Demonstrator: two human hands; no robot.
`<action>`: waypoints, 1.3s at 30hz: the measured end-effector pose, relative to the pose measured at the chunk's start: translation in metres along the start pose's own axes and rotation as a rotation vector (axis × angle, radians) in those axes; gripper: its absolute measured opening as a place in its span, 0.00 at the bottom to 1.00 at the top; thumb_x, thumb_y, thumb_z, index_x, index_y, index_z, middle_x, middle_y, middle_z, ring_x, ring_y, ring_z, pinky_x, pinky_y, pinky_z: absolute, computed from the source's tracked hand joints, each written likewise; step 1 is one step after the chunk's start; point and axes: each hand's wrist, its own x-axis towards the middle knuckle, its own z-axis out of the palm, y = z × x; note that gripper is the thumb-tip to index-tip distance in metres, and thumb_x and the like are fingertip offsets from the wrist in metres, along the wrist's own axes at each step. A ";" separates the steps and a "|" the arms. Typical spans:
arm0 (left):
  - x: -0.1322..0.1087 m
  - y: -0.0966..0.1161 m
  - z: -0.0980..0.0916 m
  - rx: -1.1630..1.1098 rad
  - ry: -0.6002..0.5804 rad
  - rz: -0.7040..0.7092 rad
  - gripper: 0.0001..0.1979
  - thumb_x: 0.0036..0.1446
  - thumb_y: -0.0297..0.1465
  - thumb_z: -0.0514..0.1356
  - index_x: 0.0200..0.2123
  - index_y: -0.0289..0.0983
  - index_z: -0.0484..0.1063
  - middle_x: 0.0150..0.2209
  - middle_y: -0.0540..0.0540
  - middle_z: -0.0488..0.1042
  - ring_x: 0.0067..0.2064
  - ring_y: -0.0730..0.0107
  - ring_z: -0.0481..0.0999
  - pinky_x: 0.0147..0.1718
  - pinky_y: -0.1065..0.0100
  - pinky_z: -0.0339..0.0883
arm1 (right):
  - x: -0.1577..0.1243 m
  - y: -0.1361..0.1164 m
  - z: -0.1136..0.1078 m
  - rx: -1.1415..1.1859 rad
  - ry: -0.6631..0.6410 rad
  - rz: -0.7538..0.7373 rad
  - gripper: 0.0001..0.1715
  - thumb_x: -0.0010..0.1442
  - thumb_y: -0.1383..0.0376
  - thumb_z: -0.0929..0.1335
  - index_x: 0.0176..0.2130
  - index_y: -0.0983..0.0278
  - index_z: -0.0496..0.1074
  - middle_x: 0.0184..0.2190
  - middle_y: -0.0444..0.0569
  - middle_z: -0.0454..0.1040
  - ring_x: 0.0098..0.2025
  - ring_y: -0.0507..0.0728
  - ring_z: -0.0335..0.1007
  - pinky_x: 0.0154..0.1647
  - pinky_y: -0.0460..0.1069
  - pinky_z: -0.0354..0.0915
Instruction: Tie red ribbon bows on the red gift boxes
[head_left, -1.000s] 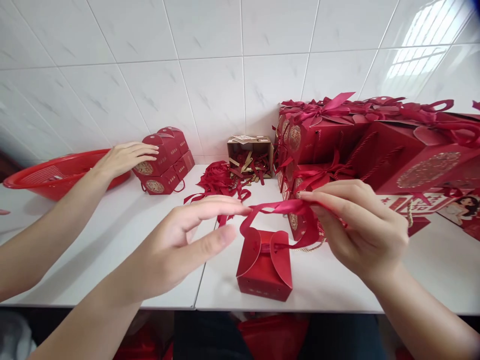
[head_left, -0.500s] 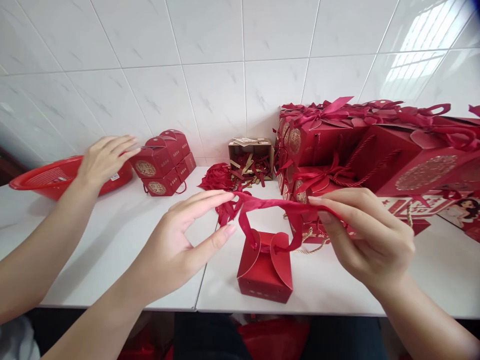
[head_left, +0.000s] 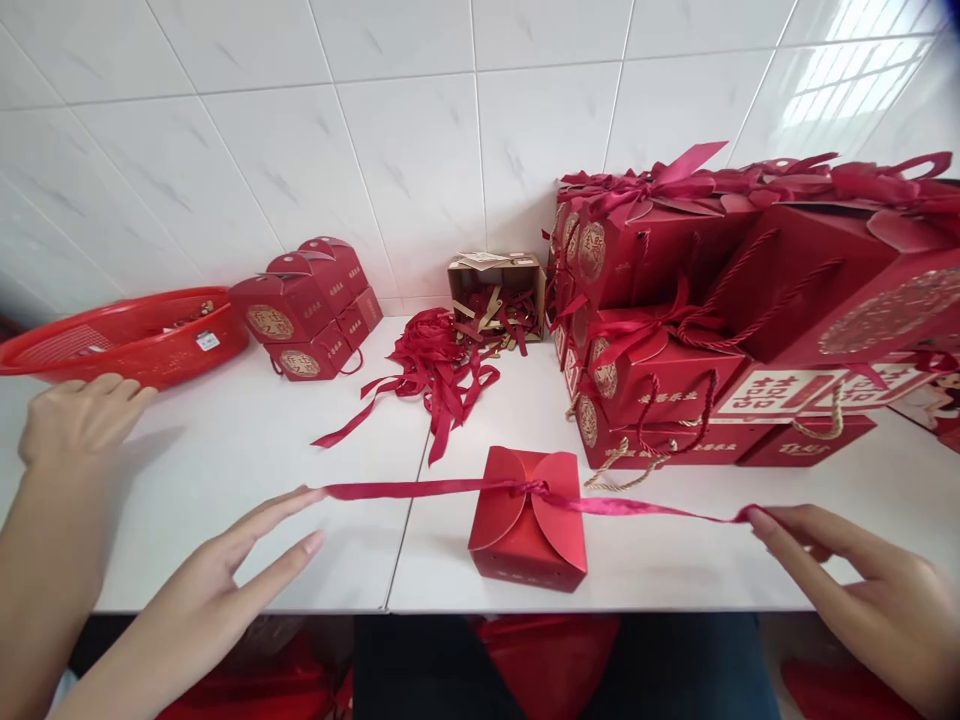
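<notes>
A small red gift box with rounded top flaps stands on the white table in front of me. A dark red ribbon is knotted over its top, with both tails drawn out nearly straight to the sides. My left hand has the left tail at its fingertips, seemingly pinched between the fingers, while its thumb stands apart. On the right, my right hand pinches the other tail between thumb and index finger.
Another person's hand is at the red plastic basin. Stacked red boxes, a ribbon pile and an open carton of strips line the wall. Many ribboned gift boxes fill the right.
My hands have moved apart and lower, pulling the loose ribbon loops down into a tight knot on the box. The other person's hand has moved left and down toward the basin's front.
</notes>
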 end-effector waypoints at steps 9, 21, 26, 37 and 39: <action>0.015 0.078 0.063 -0.291 -0.194 0.397 0.20 0.61 0.42 0.56 0.55 0.44 0.60 0.62 0.42 0.59 0.65 0.55 0.56 0.63 0.52 0.50 | 0.047 -0.082 0.024 0.406 -0.096 -0.024 0.09 0.64 0.60 0.65 0.36 0.61 0.71 0.34 0.49 0.75 0.36 0.57 0.74 0.35 0.49 0.69; 0.030 0.099 0.098 -0.333 -0.528 0.279 0.21 0.53 0.46 0.62 0.40 0.42 0.55 0.35 0.52 0.66 0.35 0.68 0.69 0.37 0.65 0.63 | 0.055 -0.111 0.061 1.225 -0.684 0.479 0.20 0.60 0.51 0.68 0.35 0.60 0.56 0.23 0.35 0.57 0.22 0.46 0.47 0.20 0.41 0.45; 0.035 0.085 0.082 -0.249 -0.376 0.252 0.16 0.59 0.47 0.55 0.36 0.41 0.57 0.21 0.59 0.50 0.23 0.75 0.53 0.25 0.72 0.50 | 0.060 -0.089 0.053 1.132 -0.616 0.378 0.21 0.60 0.55 0.69 0.33 0.59 0.52 0.20 0.33 0.49 0.22 0.47 0.42 0.22 0.42 0.44; 0.064 0.097 0.057 -0.229 -1.329 0.214 0.07 0.48 0.35 0.64 0.27 0.38 0.78 0.13 0.54 0.61 0.16 0.76 0.55 0.18 0.71 0.48 | 0.058 -0.097 0.040 0.373 -0.199 -0.275 0.17 0.60 0.69 0.65 0.20 0.64 0.68 0.22 0.43 0.60 0.22 0.49 0.57 0.22 0.45 0.57; 0.057 0.106 0.058 -0.361 -1.322 0.228 0.13 0.50 0.40 0.64 0.30 0.37 0.80 0.11 0.55 0.60 0.14 0.77 0.53 0.17 0.70 0.49 | 0.058 -0.107 0.048 0.384 0.069 -0.250 0.15 0.60 0.70 0.66 0.22 0.64 0.73 0.21 0.43 0.61 0.20 0.48 0.58 0.19 0.44 0.57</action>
